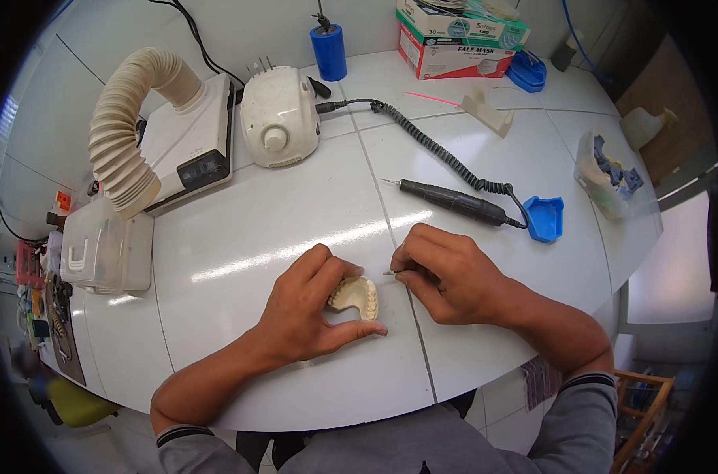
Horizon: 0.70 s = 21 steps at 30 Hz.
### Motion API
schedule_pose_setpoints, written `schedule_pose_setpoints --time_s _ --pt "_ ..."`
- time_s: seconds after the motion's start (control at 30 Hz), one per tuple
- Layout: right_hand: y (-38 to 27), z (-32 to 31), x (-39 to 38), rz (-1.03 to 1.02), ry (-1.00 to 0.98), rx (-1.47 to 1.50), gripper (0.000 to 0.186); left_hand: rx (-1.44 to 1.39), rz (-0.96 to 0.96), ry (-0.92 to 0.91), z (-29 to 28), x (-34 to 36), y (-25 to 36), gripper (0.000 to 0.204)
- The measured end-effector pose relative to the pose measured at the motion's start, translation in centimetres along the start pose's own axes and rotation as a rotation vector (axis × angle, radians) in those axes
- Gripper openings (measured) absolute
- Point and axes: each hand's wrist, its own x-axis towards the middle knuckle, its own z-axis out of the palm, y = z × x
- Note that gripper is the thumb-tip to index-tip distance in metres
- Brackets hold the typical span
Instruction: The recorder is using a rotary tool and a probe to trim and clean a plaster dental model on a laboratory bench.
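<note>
A cream, horseshoe-shaped dental cast point(364, 294) with a row of teeth is gripped at its edges between the thumb and fingers of my left hand point(299, 304), just over the white tabletop. To its right, my right hand point(457, 276) is closed in a pinch. A short, thin metal piece point(388, 273) pokes out of those fingertips toward the cast, with a small gap between them. Its other end is hidden in the hand, so its kind cannot be made out.
Beyond my right hand lies a black rotary handpiece point(454, 202), its coiled cord running to a white control box point(278, 118). A blue plastic tray point(544, 220) sits beside it. A ribbed hose point(122, 134) arches at the left above a lidded plastic case point(106, 245).
</note>
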Motion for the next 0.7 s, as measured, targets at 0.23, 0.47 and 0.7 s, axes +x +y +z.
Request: schedule_pose_setpoints --time_s 0.23,0.47,0.7 --pt "0.6 -0.5 -0.44 0.012 -0.02 0.026 0.014 0.008 -0.01 0.014 0.07 -0.08 0.02 0.075" --pt "0.77 -0.6 -0.58 0.022 -0.013 0.036 0.014 -0.052 -0.067 -0.009 0.05 -0.03 0.38 0.069" --pt "1.06 -0.2 -0.49 -0.034 0.017 0.021 0.014 -0.042 -0.064 -0.018 -0.05 -0.08 0.32 0.068"
